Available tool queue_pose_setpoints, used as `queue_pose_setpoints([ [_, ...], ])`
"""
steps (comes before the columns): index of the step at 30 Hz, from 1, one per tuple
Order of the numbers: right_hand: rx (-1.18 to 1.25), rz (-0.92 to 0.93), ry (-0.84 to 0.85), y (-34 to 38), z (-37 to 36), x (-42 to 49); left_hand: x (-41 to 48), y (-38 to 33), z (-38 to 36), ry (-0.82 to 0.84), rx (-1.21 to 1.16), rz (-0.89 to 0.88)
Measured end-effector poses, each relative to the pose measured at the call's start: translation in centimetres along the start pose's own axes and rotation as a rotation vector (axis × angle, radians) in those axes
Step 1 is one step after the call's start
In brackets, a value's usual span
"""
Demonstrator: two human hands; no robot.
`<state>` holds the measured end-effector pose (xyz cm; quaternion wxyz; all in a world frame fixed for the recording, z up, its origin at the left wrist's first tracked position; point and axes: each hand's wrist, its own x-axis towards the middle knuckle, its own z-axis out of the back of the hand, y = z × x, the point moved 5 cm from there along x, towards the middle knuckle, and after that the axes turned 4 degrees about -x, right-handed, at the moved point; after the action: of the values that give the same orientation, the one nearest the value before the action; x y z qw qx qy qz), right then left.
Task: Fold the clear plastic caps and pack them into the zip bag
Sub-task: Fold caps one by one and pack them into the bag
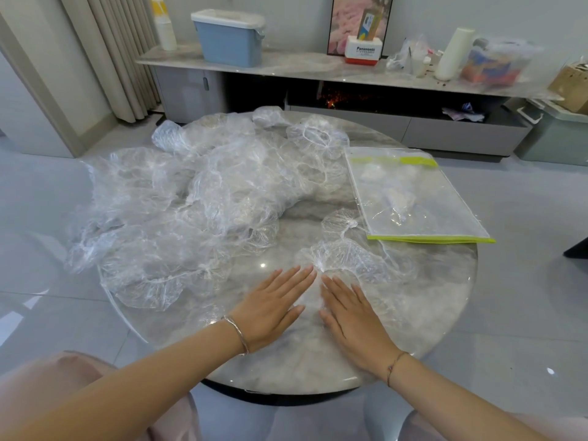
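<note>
Two flat hands press one clear plastic cap (350,262) against a round marble table (286,361), apparently the first step in folding it for packing. The left hand (270,308) and right hand (353,316) lie palm-down side by side. Their fingers (299,275) are straight and held together, thumbs angled inward, and the fingertips almost meet where the cap's film gathers into a crinkled knot. Neither hand pinches or grips anything; the pressure seems meant to drive out air and flatten the puffy film so a crease will hold.

Most of the cap bulges beyond the right hand's fingertips, toward the zip bag (413,198). The bag lies flat on the table's right side, well apart from the hands, with its green zip strip at the far end. That placement looks deliberate, giving the right hand an easy reach. Whether the bag's mouth is open cannot be told, nor what, if anything, is inside.

A loose heap of caps (197,198) covers the left and far half of the table and spills over the left rim, where a careless sweep could drag pieces to the floor. One small cap (339,222) sits just beside the bag's near left corner, and the bag's near right corner reaches the rim too. Bare marble shows only between heap and bag and along the near edge, room enough, by the look of it, to fold one cap at a time.
</note>
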<state>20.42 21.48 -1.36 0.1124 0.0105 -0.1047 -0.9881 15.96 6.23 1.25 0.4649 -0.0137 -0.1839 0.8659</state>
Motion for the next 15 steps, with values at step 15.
queue_pose_setpoints([
  [15,-0.012,-0.037,0.107,-0.3,-0.8,0.3,-0.8,2.5,-3.8,0.146,0.179,0.152],
])
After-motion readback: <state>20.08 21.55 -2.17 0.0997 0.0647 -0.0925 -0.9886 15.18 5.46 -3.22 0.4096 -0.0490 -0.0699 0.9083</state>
